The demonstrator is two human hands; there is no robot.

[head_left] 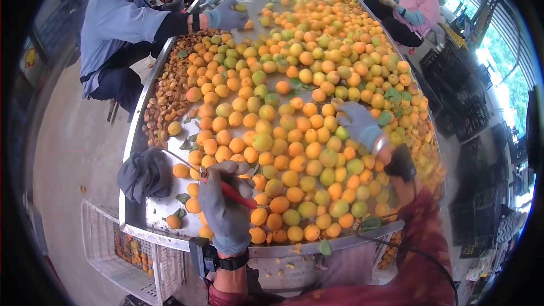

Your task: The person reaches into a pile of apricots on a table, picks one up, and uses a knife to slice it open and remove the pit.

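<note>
In a grey glove, my left hand (225, 209) is closed around a red-handled tool (238, 194) with a thin metal shaft pointing up and left. It is over the near left part of a metal table (161, 212), close to loose apricots. My right hand (358, 122), also gloved, reaches over the pile of apricots (294, 130) with its fingers stretched out and slightly bent. It rests on or just above the fruit; motion blur hides the exact contact. The apricots range from orange to yellow-green, with some green leaves among them.
A dark crumpled cloth (145, 174) lies at the table's left corner. Brown pits or fruit scraps (164, 93) line the left edge. White crates (122, 249) stand below. A co-worker in blue (124, 17) sits left, another in pink (416, 8) right, near black crates (462, 93).
</note>
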